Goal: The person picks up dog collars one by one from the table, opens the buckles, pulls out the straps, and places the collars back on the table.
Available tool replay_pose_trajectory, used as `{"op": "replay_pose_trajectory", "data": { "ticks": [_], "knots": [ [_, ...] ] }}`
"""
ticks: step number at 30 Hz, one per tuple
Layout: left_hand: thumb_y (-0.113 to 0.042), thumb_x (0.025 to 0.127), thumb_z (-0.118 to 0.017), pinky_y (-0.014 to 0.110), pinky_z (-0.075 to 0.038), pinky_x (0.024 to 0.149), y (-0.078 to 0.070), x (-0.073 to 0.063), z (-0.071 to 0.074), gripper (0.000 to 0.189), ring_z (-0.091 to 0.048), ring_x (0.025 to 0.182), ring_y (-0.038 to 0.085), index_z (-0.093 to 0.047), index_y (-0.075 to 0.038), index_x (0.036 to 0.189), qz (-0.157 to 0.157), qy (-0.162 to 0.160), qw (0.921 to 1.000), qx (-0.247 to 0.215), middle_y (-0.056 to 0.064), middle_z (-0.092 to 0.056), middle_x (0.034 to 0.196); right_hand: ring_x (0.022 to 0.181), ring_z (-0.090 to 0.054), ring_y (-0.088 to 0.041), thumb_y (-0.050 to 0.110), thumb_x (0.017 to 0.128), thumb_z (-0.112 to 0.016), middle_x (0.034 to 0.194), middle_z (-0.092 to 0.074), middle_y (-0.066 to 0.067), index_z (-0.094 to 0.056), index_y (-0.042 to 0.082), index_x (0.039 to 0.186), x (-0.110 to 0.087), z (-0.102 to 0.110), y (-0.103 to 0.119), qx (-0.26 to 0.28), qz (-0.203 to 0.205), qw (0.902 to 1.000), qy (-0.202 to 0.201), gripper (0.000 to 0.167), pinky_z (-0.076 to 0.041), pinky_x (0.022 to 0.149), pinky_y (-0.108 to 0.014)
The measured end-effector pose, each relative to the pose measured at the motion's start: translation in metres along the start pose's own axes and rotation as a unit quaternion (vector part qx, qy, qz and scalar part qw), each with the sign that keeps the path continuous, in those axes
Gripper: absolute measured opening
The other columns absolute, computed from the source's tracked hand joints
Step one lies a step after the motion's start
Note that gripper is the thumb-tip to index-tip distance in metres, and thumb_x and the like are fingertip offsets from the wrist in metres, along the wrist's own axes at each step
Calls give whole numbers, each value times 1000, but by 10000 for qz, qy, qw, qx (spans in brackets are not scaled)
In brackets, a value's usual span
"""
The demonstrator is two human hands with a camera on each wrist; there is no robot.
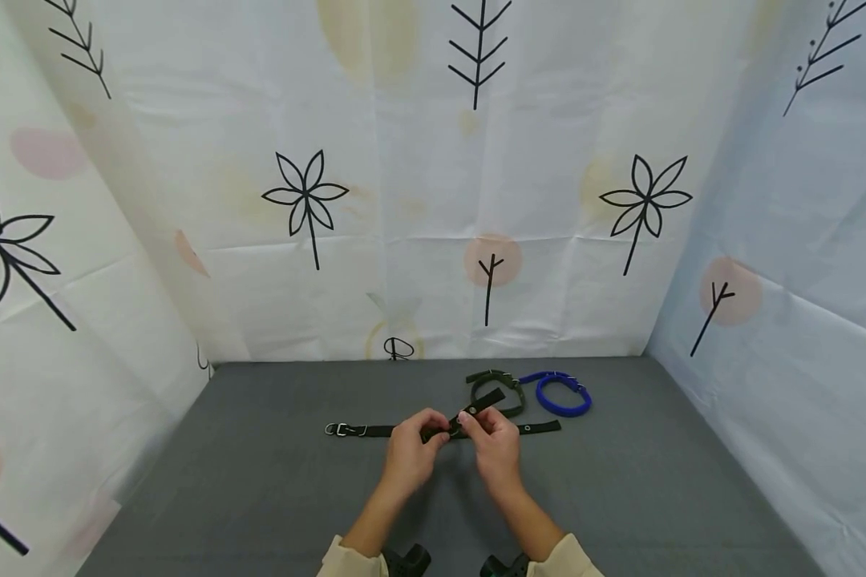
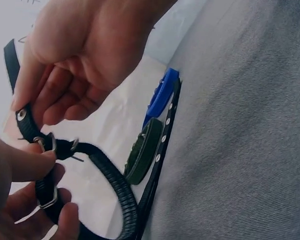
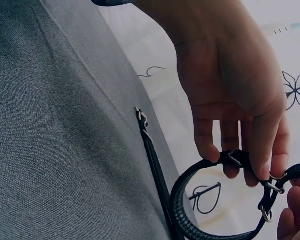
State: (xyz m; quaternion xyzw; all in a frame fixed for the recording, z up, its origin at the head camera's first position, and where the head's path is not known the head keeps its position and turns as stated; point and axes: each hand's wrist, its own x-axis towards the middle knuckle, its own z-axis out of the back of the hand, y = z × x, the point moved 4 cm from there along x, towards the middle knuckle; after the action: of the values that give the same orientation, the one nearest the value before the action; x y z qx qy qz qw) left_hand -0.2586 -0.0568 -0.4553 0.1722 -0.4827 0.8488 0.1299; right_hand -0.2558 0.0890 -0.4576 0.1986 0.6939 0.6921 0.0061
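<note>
Both hands hold a dark, ribbed buckled collar (image 2: 117, 187), bent into a loop above the grey table. In the head view, the left hand (image 1: 413, 453) is beside the right hand (image 1: 498, 453). The left hand (image 3: 235, 85) pinches the collar near its metal buckle and rings. Thumb and fingers of the right hand (image 2: 87, 50) pinch the strap end at an eyelet; the tip sticks out past them. Behind the hands a long black collar (image 1: 377, 431) lies flat, buckle to the left, eyelets toward the right.
On the table (image 1: 274, 497), at the back right, lie a green collar (image 1: 501, 375) and a blue collar (image 1: 563, 410), both closed into loops. White patterned cloth walls (image 1: 404, 176) stand at the back and sides. Black devices (image 1: 410, 561) sit at the wrists.
</note>
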Motion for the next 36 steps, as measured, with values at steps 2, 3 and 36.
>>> {"op": "replay_pose_trajectory", "data": {
  "ticks": [2, 3, 36],
  "knots": [
    [-2, 83, -75, 30, -45, 67, 1, 1, 0, 19, -58, 74, 11, -66, -18, 86, 69, 268, 9994, -184, -7, -65, 81, 65, -62, -11, 6, 87, -73, 71, -67, -9, -65, -6, 80, 1, 0, -2, 68, -24, 10000, 60, 16, -49, 66, -24],
    [-1, 83, -74, 30, -45, 66, 2, 1, 0, 19, -57, 74, 11, -65, -18, 86, 123, 383, 9988, -270, -6, -64, 81, 65, -62, -11, 6, 88, -72, 71, -67, -9, -65, -7, 80, 1, 0, -3, 113, -53, 9999, 82, 16, -50, 66, -24],
    [-11, 91, -69, 26, -44, 52, -5, -4, 3, 15, -50, 61, 15, -58, -3, 84, 601, 900, 9823, -1529, 6, -55, 73, 61, -65, -38, 2, 93, -64, 71, -67, -21, -59, -8, 82, 8, 4, 17, 13, 429, 9981, 442, 16, -55, 60, -42]
  ]
}}
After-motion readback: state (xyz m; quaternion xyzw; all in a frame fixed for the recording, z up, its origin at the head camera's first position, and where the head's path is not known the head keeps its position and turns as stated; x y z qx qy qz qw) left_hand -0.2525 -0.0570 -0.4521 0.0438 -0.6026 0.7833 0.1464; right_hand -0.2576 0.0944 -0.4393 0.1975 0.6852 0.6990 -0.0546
